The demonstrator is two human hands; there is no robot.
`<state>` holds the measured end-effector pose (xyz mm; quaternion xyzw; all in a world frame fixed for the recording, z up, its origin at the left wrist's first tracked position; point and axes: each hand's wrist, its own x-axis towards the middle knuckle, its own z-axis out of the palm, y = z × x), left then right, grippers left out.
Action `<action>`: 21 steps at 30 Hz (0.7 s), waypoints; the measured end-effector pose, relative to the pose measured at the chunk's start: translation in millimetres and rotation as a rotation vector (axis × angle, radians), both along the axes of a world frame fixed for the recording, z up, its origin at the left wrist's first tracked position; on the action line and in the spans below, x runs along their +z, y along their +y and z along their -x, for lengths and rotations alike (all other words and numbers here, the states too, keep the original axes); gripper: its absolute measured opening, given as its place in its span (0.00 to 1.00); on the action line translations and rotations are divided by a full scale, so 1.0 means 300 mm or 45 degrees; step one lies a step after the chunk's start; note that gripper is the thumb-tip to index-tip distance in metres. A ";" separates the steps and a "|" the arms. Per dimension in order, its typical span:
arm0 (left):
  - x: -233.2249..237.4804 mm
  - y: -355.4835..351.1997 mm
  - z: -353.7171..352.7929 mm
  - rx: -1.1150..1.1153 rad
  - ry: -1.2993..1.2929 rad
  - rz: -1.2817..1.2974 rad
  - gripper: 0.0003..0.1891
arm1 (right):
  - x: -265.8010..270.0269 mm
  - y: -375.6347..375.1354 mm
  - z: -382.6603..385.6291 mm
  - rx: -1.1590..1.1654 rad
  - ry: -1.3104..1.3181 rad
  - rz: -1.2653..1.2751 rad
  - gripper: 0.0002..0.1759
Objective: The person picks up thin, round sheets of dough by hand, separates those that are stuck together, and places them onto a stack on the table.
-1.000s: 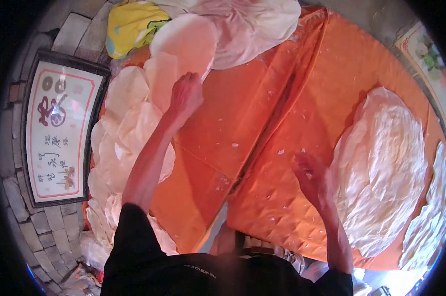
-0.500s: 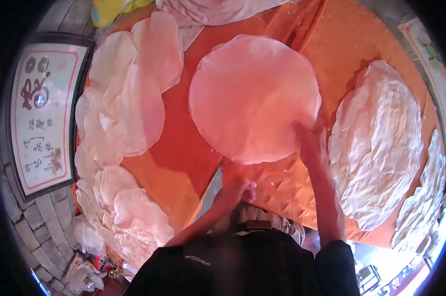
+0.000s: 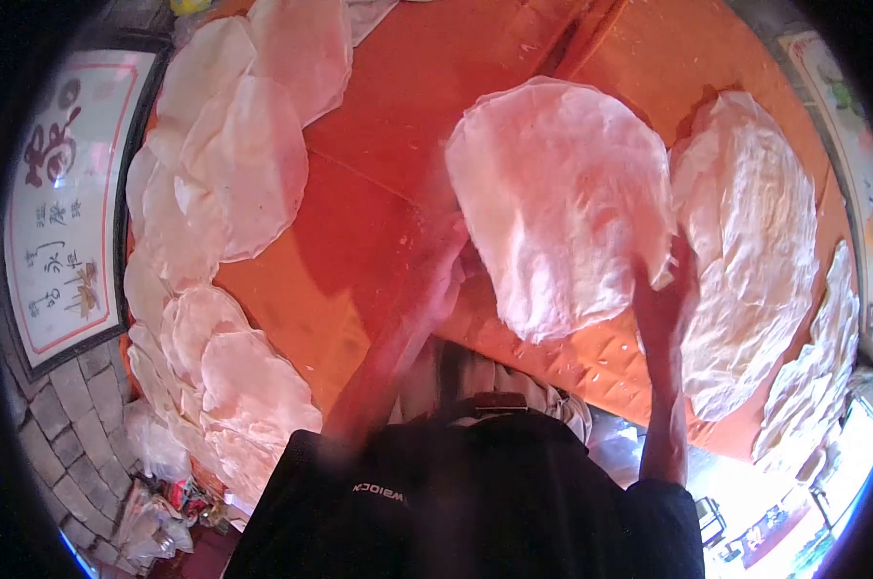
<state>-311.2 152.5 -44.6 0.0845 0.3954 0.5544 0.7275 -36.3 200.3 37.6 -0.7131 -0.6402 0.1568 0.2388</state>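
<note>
A thin, round, pale sheet of dough (image 3: 562, 203) hangs in soft folds over the orange cloth, its right side close to a stack of similar sheets (image 3: 745, 261). At its lower right edge, my right hand (image 3: 670, 289) has its fingers closed on the rim. My left hand (image 3: 443, 270) is beside the sheet's left edge, smeared by motion. Whether its fingers grip that edge cannot be made out.
The orange cloth (image 3: 369, 232) covers the work surface. Overlapping round sheets (image 3: 253, 164) lie along the left, with more sheets (image 3: 253, 396) below them. A framed sign (image 3: 74, 212) stands at far left, above paving and plastic bags (image 3: 152, 531). Another rippled stack (image 3: 813, 376) is at far right.
The round sheet has moved right, from lying flat to hanging in folds. My right hand has shifted right with its edge, and my left hand has come up from my waist to its left side.
</note>
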 end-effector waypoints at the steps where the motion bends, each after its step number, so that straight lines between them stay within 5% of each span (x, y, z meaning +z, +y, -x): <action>1: 0.030 0.022 -0.004 -0.056 0.003 -0.054 0.22 | 0.017 0.001 0.062 0.084 0.112 0.078 0.31; 4: 0.133 0.072 -0.058 -0.100 0.180 -0.090 0.18 | 0.060 0.022 0.281 0.347 0.850 0.646 0.23; 6: 0.127 0.088 -0.064 -0.118 0.490 -0.136 0.17 | 0.042 0.029 0.353 0.457 0.779 0.565 0.17; 11: 0.146 0.092 -0.036 -0.127 0.408 -0.118 0.14 | -0.073 0.034 0.321 0.417 1.020 0.657 0.16; 17: 0.135 0.093 -0.043 -0.091 0.337 -0.129 0.14 | 0.006 0.039 0.365 0.401 0.839 0.406 0.15; 21: 0.134 0.101 -0.054 -0.118 0.418 -0.085 0.13 | 0.014 0.044 0.355 0.399 0.883 0.513 0.13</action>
